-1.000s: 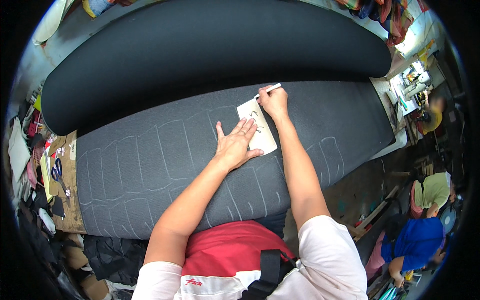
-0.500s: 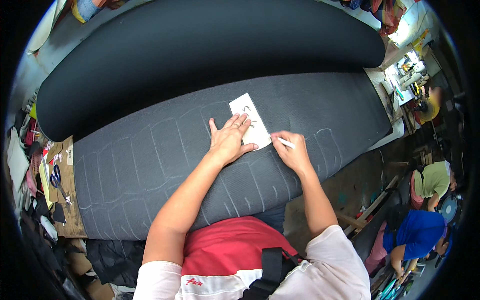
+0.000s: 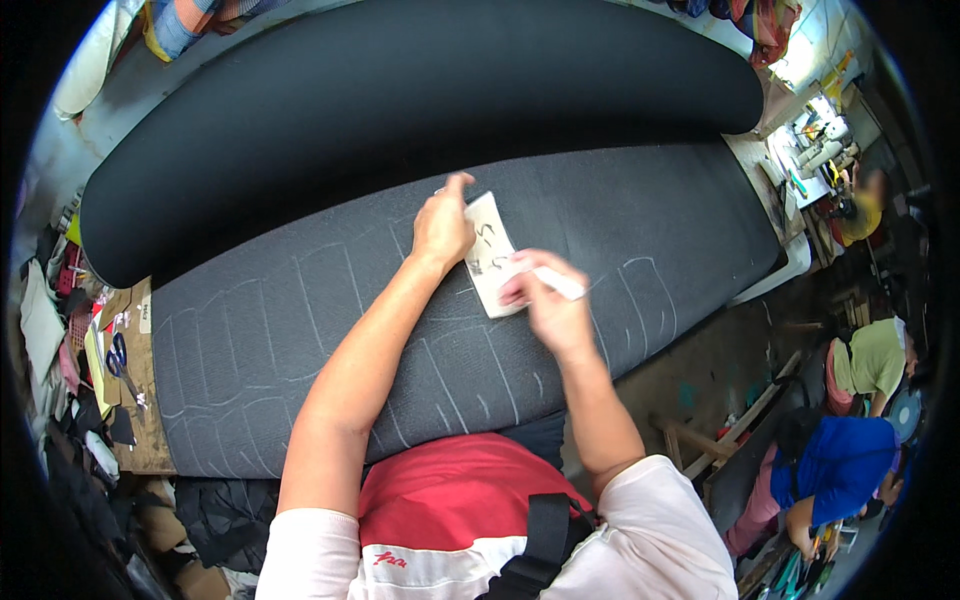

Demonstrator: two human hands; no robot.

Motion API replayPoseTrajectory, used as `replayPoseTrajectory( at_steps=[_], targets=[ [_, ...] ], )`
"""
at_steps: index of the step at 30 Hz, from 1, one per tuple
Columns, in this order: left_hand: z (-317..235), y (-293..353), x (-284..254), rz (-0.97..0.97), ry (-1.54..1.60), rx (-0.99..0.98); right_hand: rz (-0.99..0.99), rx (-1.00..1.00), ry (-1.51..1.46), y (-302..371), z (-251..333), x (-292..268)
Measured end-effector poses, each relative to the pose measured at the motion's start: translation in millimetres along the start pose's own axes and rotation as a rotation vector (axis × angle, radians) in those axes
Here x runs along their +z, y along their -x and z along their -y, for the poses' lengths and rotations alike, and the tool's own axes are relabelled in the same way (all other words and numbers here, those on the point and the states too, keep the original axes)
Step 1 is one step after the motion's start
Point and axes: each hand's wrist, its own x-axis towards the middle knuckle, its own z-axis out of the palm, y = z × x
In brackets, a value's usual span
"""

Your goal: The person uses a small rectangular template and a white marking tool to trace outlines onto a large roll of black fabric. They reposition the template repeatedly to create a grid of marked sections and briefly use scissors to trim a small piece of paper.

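The cream card (image 3: 491, 250) lies between the two hands, on the dark grey fabric (image 3: 640, 200). The left hand (image 3: 444, 230) stands edge-on at its left side, partly curled; whether those fingers pinch the card's edge I cannot tell. The right hand (image 3: 558, 310) has its fingers closed round a white pen (image 3: 563, 284), with fingertips over the card's lower right part (motion blur hides whether they touch it).

For a clean line, I would keep the left fingers spread flat on the middle of the card, clear of its rim, since loose cloth probably creeps under a one-sided push. The pen is best held fairly upright, its tip close against the edge, with light, even pressure. Pale outlines (image 3: 435, 372) lie below and left of the left fingers; lining the card's edge up with them should keep the spacing regular.
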Motion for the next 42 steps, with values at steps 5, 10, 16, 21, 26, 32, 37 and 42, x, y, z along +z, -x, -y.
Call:
replayPoseTrajectory(
  at_steps=[5,10,16,21,26,32,37,42],
  targets=[
    [-35.3,21.4,17.9,-0.551,0.274,0.630,-0.040,0.135,-0.585,-30.3,12.5,-73.5],
    [-41.0,45.3,56.5,-0.173,0.334,0.757,-0.003,0.111,-0.499,-46.0,-22.3,-111.4],
    [-8.5,30.8,72.2,0.109,-0.063,0.319,-0.056,0.073,-0.035,-38.1,-54.2,-120.2],
    [3.2,24.5,71.3,-0.112,0.083,0.128,-0.143,-0.050,-0.154,-27.1,-50.0,-113.6],
    [7.6,20.5,62.7,-0.049,0.000,0.075,-0.150,0.022,0.115,-42.9,-54.6,-92.9],
    [-4.7,18.5,59.7,0.373,-0.342,0.161,-0.156,-0.081,0.615,-58.3,-42.5,-89.9],
    [-10.6,14.3,62.1,0.418,-0.354,0.131,-0.136,-0.193,0.636,-104.5,-35.9,-71.6],
    [-10.4,16.0,62.4,0.412,-0.355,0.127,-0.001,-0.137,0.559,-143.8,-45.5,-36.4]
  ],
)
